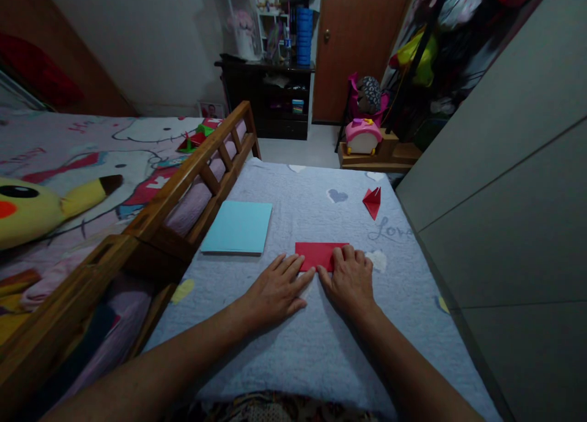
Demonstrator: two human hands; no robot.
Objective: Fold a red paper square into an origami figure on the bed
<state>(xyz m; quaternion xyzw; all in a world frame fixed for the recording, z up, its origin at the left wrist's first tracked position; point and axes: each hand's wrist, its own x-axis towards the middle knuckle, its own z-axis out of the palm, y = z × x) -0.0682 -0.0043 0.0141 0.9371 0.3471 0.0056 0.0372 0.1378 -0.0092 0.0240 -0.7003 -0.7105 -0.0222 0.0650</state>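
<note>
A sheet of red paper [316, 251], folded into a flat rectangle, lies on the blue bedspread [293, 342] in front of me. My left hand [277, 287] rests at its left end, palm down, with the fingers stretched out and their tips touching the paper's near left corner. At the right end, my right hand [349, 280] has its fingers bent over the paper and its thumb at the near edge. The fingers cover the right part of the sheet. Beyond my right hand stands a small folded red paper piece [373, 202] with pointed ends.
A stack of light blue paper [239, 226] lies to the left. Along that side runs a wooden bed rail [192, 171], with a yellow plush toy [41, 209] beyond it. A pale cabinet [504, 196] borders the right side. A dark shelf unit [270, 98] stands at the back.
</note>
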